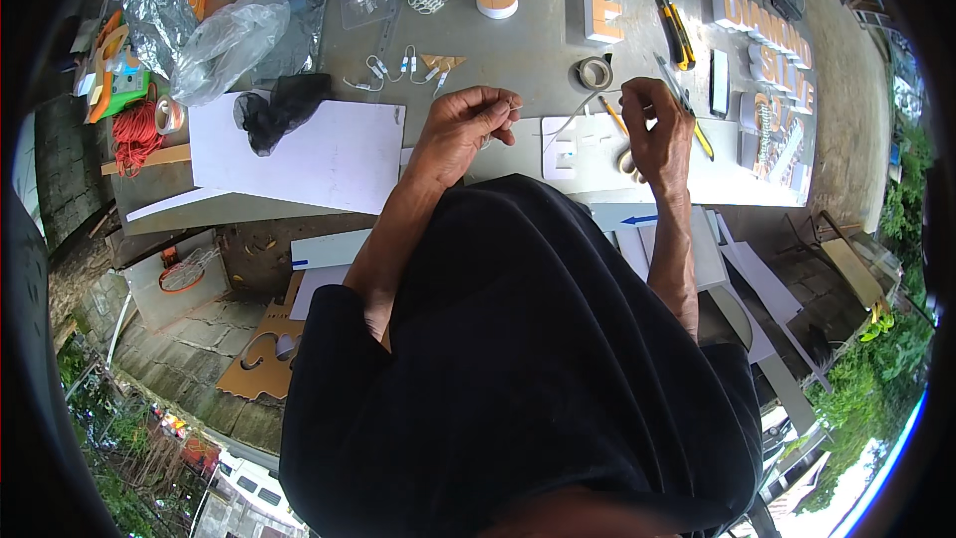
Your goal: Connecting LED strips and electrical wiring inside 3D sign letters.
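Note:
My left hand [466, 128] is closed in a pinch, with a thin pale wire [516, 107] at its fingertips. To the right, my right hand [657, 130] is raised with its fingers curled together. A narrow grey-white strip [570, 122] runs up to the right hand's fingertips; whether it is wire or tape I cannot tell. Between the hands a white letter-shaped piece [551, 169] lies on the table, with a small light module [567, 151] on it. A roll of tape [595, 73] and a pencil [613, 116] lie just beyond, and another tape roll [627, 161] is beside my right wrist.
Wired light modules [408, 60] and white-sided block letters [602, 12] lie farther back. A yellow utility knife [677, 32] is beyond my right hand. At left are a white sheet [329, 154], black mesh [284, 112], plastic bags [229, 45] and red cord [137, 134].

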`<control>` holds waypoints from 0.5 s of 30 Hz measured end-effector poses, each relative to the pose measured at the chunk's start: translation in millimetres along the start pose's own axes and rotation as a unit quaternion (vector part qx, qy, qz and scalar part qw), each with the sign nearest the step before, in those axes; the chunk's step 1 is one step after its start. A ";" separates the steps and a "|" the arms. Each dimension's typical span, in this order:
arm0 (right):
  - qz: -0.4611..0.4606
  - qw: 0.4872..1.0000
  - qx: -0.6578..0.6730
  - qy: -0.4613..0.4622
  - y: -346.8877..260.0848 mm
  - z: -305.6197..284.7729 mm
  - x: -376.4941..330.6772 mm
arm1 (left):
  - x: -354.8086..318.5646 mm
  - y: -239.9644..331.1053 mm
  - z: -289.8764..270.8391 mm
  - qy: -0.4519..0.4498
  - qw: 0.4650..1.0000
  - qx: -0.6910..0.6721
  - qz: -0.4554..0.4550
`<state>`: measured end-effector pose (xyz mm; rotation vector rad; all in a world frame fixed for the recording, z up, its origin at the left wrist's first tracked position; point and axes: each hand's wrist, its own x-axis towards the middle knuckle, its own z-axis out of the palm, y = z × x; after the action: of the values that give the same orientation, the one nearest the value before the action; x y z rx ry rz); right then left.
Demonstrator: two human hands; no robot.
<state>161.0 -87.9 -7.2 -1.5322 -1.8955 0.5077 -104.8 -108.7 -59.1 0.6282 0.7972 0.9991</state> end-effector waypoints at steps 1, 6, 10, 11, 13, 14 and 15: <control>-0.008 1.000 -0.016 -0.004 6.0 -3.3 1.6 | -0.7 1.7 0.7 0.006 1.000 0.014 -0.006; -0.135 0.981 -0.086 -0.108 0.3 -16.4 7.8 | 3.2 3.5 1.4 0.003 0.998 0.048 0.034; -0.246 0.945 -0.070 -0.203 -18.3 -17.3 14.0 | 8.7 7.4 2.7 -0.036 0.994 0.083 0.062; -0.249 0.944 -0.071 -0.203 -22.7 -16.9 15.0 | 10.2 9.8 7.9 -0.032 0.994 0.081 0.065; -0.289 0.933 -0.014 -0.213 -39.2 -19.0 17.0 | 11.6 19.7 20.2 -0.039 0.997 0.061 0.037; -0.285 0.934 -0.008 -0.216 -42.5 -19.1 18.1 | 11.8 22.8 25.2 -0.046 0.998 0.040 0.007; -0.287 0.933 -0.009 -0.218 -43.5 -18.9 19.4 | 12.7 22.9 28.7 -0.045 0.998 0.038 0.009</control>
<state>140.6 -81.6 39.4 -0.8351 -2.5592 0.5863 -88.4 -90.6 -28.9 0.7428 0.7537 0.9528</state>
